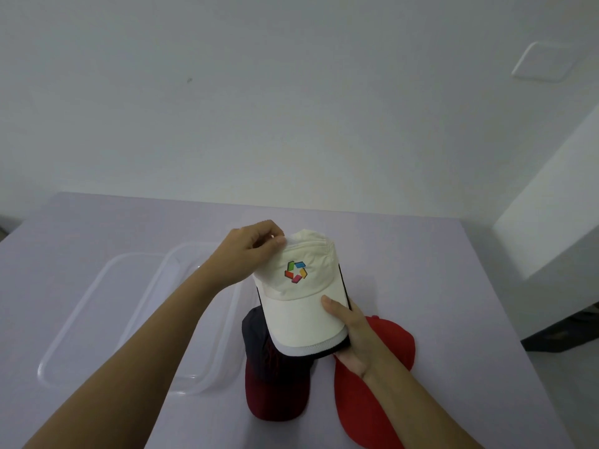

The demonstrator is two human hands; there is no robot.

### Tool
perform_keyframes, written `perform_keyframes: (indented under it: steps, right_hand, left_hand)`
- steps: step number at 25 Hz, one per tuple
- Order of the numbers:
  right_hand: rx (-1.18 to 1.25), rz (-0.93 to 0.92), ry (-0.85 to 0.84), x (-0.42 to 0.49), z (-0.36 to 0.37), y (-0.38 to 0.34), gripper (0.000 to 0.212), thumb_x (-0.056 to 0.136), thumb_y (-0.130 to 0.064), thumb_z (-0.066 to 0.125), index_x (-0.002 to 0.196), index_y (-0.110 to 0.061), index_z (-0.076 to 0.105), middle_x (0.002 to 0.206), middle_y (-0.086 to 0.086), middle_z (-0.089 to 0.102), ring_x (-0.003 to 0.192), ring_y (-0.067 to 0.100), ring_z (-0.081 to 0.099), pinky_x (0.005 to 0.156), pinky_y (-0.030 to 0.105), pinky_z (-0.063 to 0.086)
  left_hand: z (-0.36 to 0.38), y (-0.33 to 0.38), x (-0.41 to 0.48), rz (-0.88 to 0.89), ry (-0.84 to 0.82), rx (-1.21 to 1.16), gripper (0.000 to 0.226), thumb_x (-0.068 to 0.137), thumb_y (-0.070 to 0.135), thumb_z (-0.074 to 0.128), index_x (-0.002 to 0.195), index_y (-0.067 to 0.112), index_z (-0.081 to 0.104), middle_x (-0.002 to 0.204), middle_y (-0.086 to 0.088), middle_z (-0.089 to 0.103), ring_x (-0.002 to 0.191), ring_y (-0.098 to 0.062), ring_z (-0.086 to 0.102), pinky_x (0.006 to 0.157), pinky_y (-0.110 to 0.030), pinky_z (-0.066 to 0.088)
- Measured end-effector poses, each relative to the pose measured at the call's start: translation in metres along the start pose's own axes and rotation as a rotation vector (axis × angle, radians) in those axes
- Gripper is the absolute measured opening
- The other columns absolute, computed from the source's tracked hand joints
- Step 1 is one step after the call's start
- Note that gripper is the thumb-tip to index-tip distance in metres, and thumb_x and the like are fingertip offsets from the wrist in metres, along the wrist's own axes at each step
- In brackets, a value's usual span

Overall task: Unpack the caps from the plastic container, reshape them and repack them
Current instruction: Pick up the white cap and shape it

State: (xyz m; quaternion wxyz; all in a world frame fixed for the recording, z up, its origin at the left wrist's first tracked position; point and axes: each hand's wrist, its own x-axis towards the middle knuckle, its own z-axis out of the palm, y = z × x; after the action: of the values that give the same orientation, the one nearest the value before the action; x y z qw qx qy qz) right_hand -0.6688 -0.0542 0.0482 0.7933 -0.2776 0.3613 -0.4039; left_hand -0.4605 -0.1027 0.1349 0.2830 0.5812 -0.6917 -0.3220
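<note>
I hold a cream cap [299, 296] with a multicoloured logo above the table, stacked on at least one white and one dark cap whose brims show beneath it. My left hand [249, 251] pinches the top of its crown. My right hand [348, 332] grips the stacked brims at the right edge, thumb on top. A dark navy cap with a maroon brim [275, 377] lies on the table under the stack. A red cap [376, 384] lies to its right, partly hidden by my right forearm. The clear plastic container [207, 322] stands at the left.
A clear lid [94, 306] lies beside the container on its left, on the pale lilac table [453, 319]. A white wall rises behind the table, and a white ledge juts out at the right.
</note>
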Motion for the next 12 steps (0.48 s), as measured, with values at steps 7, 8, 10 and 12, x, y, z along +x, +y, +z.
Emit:
perform_keyframes:
  steps: [7,8,10,12]
  right_hand:
    - [-0.009,0.006,-0.053,0.000,0.008,-0.002,0.075,0.063,-0.028,0.084,0.131,-0.013,0.053,0.128,0.016,0.062,0.117,0.033,0.059,0.092,0.044,0.053]
    - [-0.016,0.006,-0.044,-0.001,0.007,-0.002,0.074,0.064,-0.027,0.083,0.130,-0.013,0.053,0.127,0.016,0.062,0.116,0.033,0.060,0.091,0.043,0.053]
    - [-0.031,0.004,-0.017,-0.002,0.007,-0.001,0.065,0.069,-0.022,0.079,0.128,-0.013,0.055,0.124,0.015,0.064,0.113,0.032,0.062,0.087,0.040,0.055]
    - [-0.040,-0.001,-0.011,-0.003,0.009,-0.001,0.055,0.074,-0.018,0.071,0.127,-0.012,0.056,0.122,0.014,0.066,0.112,0.031,0.063,0.085,0.038,0.056]
  left_hand:
    - [-0.001,0.001,-0.002,-0.017,-0.007,0.116,0.017,0.096,0.043,0.042,0.099,0.031,0.055,0.085,-0.007,0.067,0.074,-0.016,0.058,0.062,-0.022,0.043]
    - [-0.003,0.003,-0.001,0.004,0.001,0.114,0.017,0.094,0.043,0.046,0.098,0.032,0.058,0.089,0.002,0.066,0.079,-0.010,0.059,0.065,-0.019,0.044]
    - [-0.002,0.010,0.002,0.026,-0.003,0.142,0.017,0.093,0.040,0.052,0.094,0.029,0.064,0.091,0.010,0.066,0.084,-0.004,0.059,0.069,-0.016,0.044]
    - [0.003,0.017,0.005,0.008,-0.031,0.161,0.022,0.094,0.036,0.049,0.090,0.022,0.066,0.085,0.004,0.068,0.080,-0.010,0.061,0.066,-0.018,0.045]
